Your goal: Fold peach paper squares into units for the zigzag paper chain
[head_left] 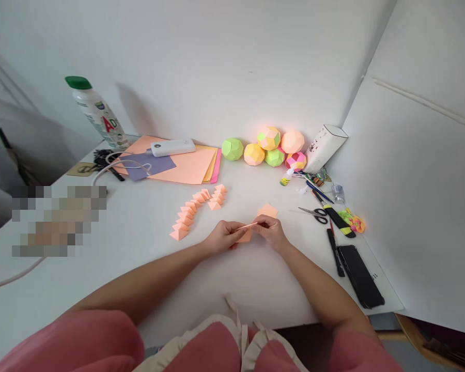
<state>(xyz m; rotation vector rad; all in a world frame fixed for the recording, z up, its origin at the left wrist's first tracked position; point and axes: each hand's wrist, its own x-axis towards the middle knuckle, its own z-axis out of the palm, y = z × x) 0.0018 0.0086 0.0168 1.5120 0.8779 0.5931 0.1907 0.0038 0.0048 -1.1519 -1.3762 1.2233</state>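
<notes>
A small piece of orange paper (248,226) is pinched between both my hands over the middle of the white table. My left hand (223,236) grips its left end, and my right hand (272,231) has the right end. More orange paper (245,236) shows just below the pinched edge; whether it is the same piece I cannot tell. Beyond my right hand lies a flat orange paper piece (267,210). Left of my hands, folded orange paper units stand in a long curved row (186,213) and a shorter row (217,196).
Several colored paper balls (232,149) sit against the wall. A glue bottle (287,177), scissors (315,213), a cutter (339,221), a marker (335,253) and a phone (361,276) lie to the right. Back left are paper sheets (194,173), a power bank (173,148) and a white bottle (96,113).
</notes>
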